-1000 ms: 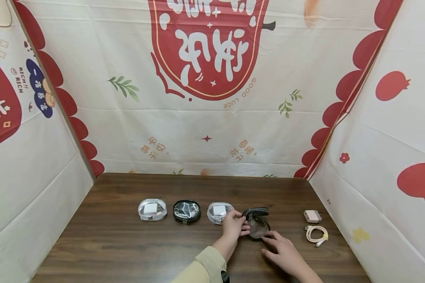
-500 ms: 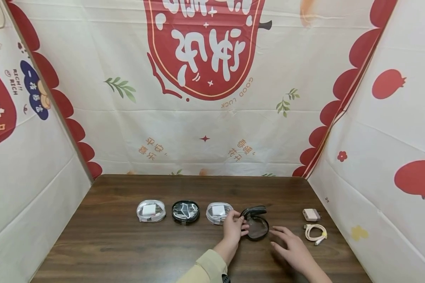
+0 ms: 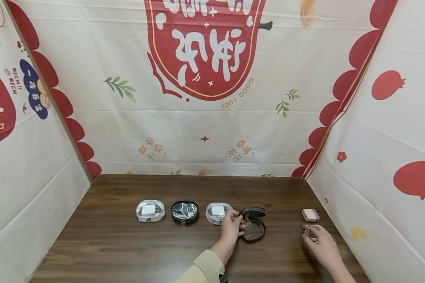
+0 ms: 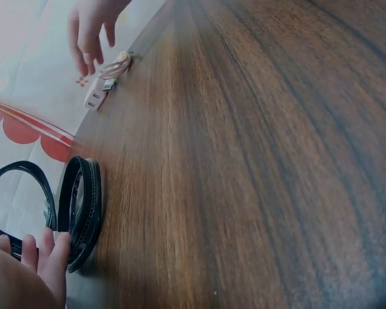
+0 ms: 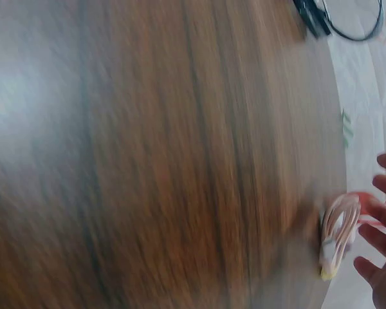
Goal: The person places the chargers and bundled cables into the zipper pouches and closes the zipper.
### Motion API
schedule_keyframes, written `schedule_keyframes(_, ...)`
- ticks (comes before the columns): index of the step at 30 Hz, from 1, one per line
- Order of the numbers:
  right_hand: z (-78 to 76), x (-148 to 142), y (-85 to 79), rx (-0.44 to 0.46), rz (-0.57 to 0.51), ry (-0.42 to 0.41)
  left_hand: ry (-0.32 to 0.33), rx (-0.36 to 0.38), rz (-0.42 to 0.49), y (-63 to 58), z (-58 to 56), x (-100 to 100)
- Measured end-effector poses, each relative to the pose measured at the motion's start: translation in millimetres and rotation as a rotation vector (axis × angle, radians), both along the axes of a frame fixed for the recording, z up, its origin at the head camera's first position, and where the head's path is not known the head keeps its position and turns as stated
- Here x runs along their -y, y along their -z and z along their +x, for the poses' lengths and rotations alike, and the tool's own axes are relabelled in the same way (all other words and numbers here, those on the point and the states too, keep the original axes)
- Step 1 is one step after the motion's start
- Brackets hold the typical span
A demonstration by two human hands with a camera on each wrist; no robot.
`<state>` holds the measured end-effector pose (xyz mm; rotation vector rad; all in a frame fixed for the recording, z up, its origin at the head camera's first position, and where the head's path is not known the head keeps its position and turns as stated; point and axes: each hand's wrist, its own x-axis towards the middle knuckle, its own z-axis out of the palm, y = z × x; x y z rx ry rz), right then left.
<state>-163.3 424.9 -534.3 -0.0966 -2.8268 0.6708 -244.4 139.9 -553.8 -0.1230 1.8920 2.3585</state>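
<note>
My left hand [image 3: 230, 231] pinches the left side of a small black zip case [image 3: 254, 212], whose lid stands raised behind its clear-windowed lower half. Nothing lies inside that half. In the left wrist view, fingertips [image 4: 59, 248] press at the joint between the case's two halves. At the right, my right hand [image 3: 323, 244] hovers with bent, spread fingers over a coiled pale pink cable [image 5: 340, 225] with a yellow tie. The hand hides much of the coil in the head view. Just behind it lies a pale pink plug charger [image 3: 310, 215] with its prongs to the right.
Left of the black case, a row holds two clear cases, the left one [image 3: 150, 211] and the right one [image 3: 217, 213], each with a white charger inside. Between them sits a closed black case [image 3: 185, 212]. Printed cloth walls [image 3: 198, 125] border the brown wooden table [image 3: 127, 251].
My right hand has left the black case's right edge and moved right to the coiled cable. My left hand stays at the case, which has shifted slightly left.
</note>
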Motion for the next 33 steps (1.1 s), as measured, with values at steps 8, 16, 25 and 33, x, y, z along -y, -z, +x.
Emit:
schedule_keyframes(8,-6.8,-32,4.0,0.079,0.022,0.192,0.011,-0.013,-0.015,-0.9,-0.4,3)
schedule_keyframes(16,-14.2,-50,9.1,0.167,0.036,0.23,0.015,-0.017,-0.011,0.6,0.0,4)
schedule_keyframes(25,-23.8,-51,4.6,0.331,-0.036,0.325,0.013,-0.018,-0.022,-0.8,1.3,4)
schedule_keyframes(33,-22.2,-40,-0.2,0.294,-0.068,0.33,0.016,-0.02,-0.013,-1.0,3.0,5)
